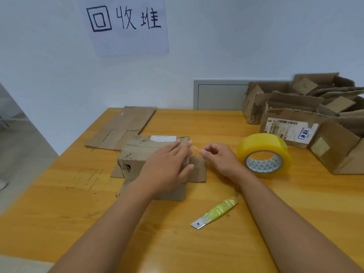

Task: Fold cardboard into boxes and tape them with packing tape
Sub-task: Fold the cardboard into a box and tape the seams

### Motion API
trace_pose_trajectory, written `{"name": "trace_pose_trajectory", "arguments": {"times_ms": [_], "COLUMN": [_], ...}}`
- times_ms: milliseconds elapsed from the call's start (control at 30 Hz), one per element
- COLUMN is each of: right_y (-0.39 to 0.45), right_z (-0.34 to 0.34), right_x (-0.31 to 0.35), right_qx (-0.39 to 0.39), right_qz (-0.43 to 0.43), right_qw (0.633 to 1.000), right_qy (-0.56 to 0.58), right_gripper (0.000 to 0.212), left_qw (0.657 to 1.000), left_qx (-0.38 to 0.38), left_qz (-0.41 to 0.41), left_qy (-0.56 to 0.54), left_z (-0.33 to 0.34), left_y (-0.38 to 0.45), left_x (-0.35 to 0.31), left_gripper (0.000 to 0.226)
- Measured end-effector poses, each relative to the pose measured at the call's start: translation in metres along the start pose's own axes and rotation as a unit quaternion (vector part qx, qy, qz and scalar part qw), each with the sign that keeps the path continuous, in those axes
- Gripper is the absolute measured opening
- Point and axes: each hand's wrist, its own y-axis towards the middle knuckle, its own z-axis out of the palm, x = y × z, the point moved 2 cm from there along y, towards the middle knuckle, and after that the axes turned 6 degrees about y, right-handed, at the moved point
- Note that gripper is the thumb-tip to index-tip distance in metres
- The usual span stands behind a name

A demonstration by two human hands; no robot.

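Now we have the table (pixel 256 194), then the box (pixel 137 154) mid-table, long axis left-right. Our left hand (pixel 167 166) lies flat on its right end; our right hand (pixel 218 156), just right, pinches a tape strip (pixel 195 149). The roll (pixel 265 154) sits farther right.

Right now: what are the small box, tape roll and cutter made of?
Small box: brown corrugated cardboard, matte, torn and worn.
Tape roll: glossy yellowish clear plastic film on a printed, probably card, core.
Cutter: bare metal blade; handle wrapped in shiny yellow-green film.
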Motion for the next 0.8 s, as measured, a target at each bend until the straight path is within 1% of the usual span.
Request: {"name": "trace_pose_trajectory", "arguments": {"times_ms": [67,167,300,333,433,533,633,733,800], "right_y": [0.001,0.003,0.003,0.003,0.004,0.004,0.002,0.001,0.001], "right_z": [-0.001,0.0,0.0,0.001,0.008,0.013,0.016,0.021,0.022], "right_x": [-0.005,-0.013,-0.012,-0.013,-0.018,-0.019,-0.015,-0.013,-0.014], "right_qx": [-0.002,0.004,0.029,0.041,0.057,0.064,0.052,0.049,0.041], "right_qz": [-0.011,-0.015,-0.02,-0.016,0.002,0.022,0.005,-0.005,0.0], "right_qw": [1.0,1.0,0.998,0.998,0.99,0.975,0.964,0.949,0.947], "right_qy": [-0.003,-0.024,-0.044,-0.055,-0.132,-0.21,-0.261,-0.311,-0.32], "right_gripper": [0.017,0.014,0.013,0.013,0.016,0.014,0.012,0.021,0.025], "left_qw": [1.0,0.999,0.998,0.997,0.995,0.993,0.99,0.988,0.987], "left_qx": [-0.015,-0.018,-0.044,-0.051,-0.059,-0.064,-0.067,-0.075,-0.084], "left_qz": [0.005,-0.012,-0.044,-0.052,-0.07,-0.083,-0.101,-0.109,-0.11], "left_qy": [0.013,0.024,0.034,0.039,0.049,0.061,0.072,0.08,0.081], "left_z": [0.001,0.001,0.001,0.001,0.0,0.0,0.0,0.0,0.0], "left_y": [-0.002,-0.012,-0.026,-0.029,-0.032,-0.035,-0.041,-0.046,-0.047], "left_x": [0.003,0.014,0.023,0.024,0.024,0.026,0.033,0.039,0.041], "left_gripper": [0.056,0.054,0.041,0.041,0.047,0.044,0.042,0.043,0.043]}}
